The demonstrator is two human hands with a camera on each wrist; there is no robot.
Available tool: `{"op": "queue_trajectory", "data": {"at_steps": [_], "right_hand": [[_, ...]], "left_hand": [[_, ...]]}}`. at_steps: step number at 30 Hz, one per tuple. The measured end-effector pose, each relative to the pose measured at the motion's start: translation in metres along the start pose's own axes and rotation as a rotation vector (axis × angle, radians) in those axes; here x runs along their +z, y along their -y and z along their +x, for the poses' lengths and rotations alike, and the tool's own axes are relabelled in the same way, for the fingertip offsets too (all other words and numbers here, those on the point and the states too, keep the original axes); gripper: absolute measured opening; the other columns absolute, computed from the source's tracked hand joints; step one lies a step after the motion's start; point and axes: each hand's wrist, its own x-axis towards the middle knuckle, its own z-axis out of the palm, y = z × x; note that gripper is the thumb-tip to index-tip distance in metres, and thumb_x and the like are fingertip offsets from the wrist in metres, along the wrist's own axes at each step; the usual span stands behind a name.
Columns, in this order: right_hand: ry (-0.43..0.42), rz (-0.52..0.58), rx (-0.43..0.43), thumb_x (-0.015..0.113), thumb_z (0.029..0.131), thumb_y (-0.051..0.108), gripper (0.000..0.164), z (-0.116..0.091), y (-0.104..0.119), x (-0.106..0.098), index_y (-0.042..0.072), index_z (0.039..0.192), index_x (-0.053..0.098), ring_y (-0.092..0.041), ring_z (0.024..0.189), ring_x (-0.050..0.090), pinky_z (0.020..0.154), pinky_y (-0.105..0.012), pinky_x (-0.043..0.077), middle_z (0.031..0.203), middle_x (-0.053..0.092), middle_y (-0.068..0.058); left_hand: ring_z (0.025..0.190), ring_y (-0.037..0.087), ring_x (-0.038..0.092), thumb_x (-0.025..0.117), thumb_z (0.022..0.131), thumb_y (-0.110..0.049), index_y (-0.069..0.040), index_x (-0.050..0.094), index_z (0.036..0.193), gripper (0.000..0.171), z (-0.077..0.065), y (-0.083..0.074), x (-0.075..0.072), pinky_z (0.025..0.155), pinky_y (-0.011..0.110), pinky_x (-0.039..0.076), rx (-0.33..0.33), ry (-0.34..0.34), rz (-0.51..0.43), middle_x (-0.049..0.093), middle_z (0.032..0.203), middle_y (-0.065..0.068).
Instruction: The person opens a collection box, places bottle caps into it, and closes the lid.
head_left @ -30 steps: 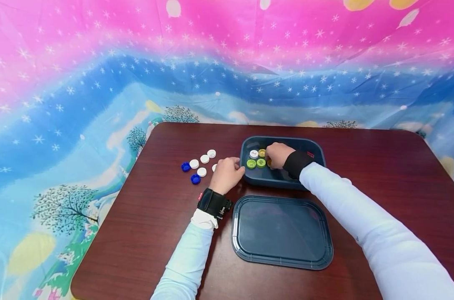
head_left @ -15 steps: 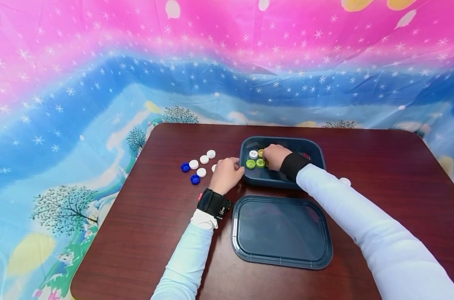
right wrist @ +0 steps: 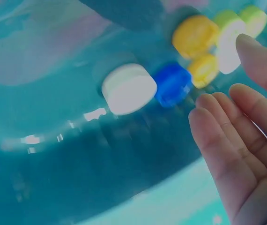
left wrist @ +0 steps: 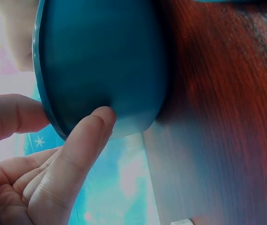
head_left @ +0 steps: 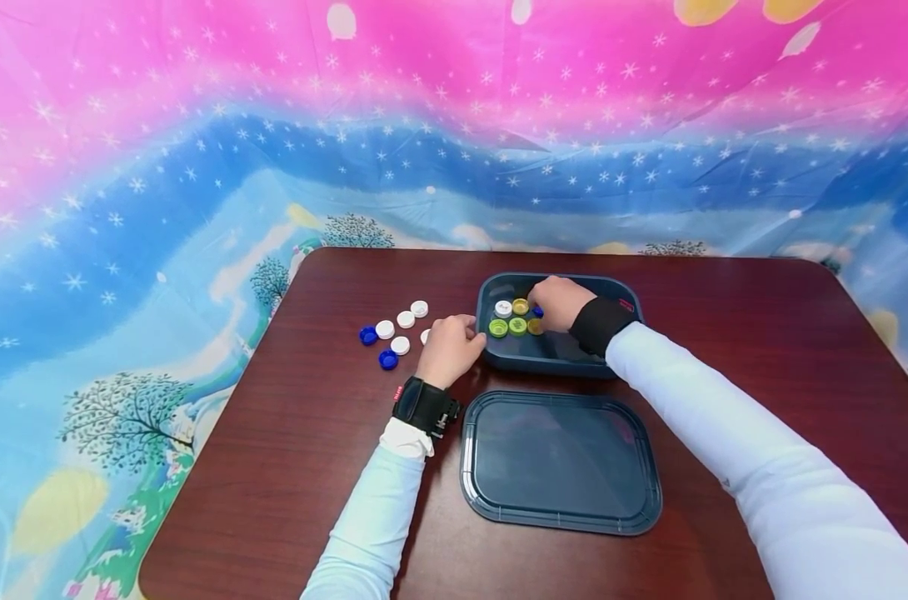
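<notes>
Change: right hand [head_left: 563, 302] has shifted, uncovering blue cap [right wrist: 173, 85] just beside yellow cap [right wrist: 204, 71] inside the box [head_left: 532, 365]; presumably now released into place | Hands: right extended, thumb well apart, nothing held, near the caps; left hand [head_left: 448, 352] gripping the box, thumb on outer wall, forefinger at rim

In the head view, we lose one white cap [right wrist: 129, 89] in the box [head_left: 540, 365] behind the right hand [head_left: 562, 303]; left of the box, the left hand [head_left: 450, 353] partly covers a second cap [head_left: 426, 337]. We find the red label [head_left: 626, 306] on the box too small to read. The right wrist view blurs the yellow caps [right wrist: 196, 36] in the box (the green caps [right wrist: 254, 22] too).
</notes>
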Motion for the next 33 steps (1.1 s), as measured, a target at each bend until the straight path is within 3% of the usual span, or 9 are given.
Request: {"op": "queue_trajectory", "data": {"at_steps": [5,16,25,33], "right_hand": [[-0.04,-0.005,0.019,0.074,0.084,0.004,0.035,-0.013,0.0,-0.019,-0.005,0.117,0.067,-0.034,0.104,0.061,0.088,-0.045,0.05,0.114,0.065,-0.022],[-0.16,-0.002,0.065,0.075,0.083,0.005,0.039,-0.062,-0.022,-0.051,-0.006,0.119,0.065,-0.038,0.106,0.058,0.088,-0.051,0.047,0.117,0.063,-0.024],[-0.197,0.031,0.162,0.072,0.085,0.005,0.038,-0.11,-0.053,-0.056,-0.008,0.12,0.063,-0.039,0.101,0.06,0.083,-0.052,0.047,0.115,0.063,-0.026],[-0.171,0.078,0.252,0.072,0.086,0.007,0.043,-0.14,-0.079,-0.044,-0.009,0.123,0.059,-0.045,0.107,0.056,0.085,-0.057,0.046,0.119,0.059,-0.03]], "left_hand": [[0.077,0.018,0.067,0.064,0.091,-0.014,0.003,0.067,0.118,0.033,0.0,0.0,0.0,0.074,0.035,0.055,-0.001,-0.006,0.005,0.071,0.086,0.009],[0.076,0.019,0.067,0.065,0.091,-0.013,0.004,0.067,0.119,0.033,0.0,0.0,0.001,0.073,0.035,0.056,0.007,-0.008,0.003,0.071,0.086,0.01],[0.077,0.019,0.067,0.066,0.09,-0.013,0.004,0.068,0.117,0.032,0.001,0.002,0.002,0.074,0.036,0.055,0.009,-0.017,0.012,0.071,0.084,0.009],[0.078,0.019,0.068,0.065,0.09,-0.013,0.004,0.067,0.118,0.033,0.001,0.0,0.001,0.075,0.036,0.056,0.0,-0.011,0.015,0.071,0.086,0.01]]}}
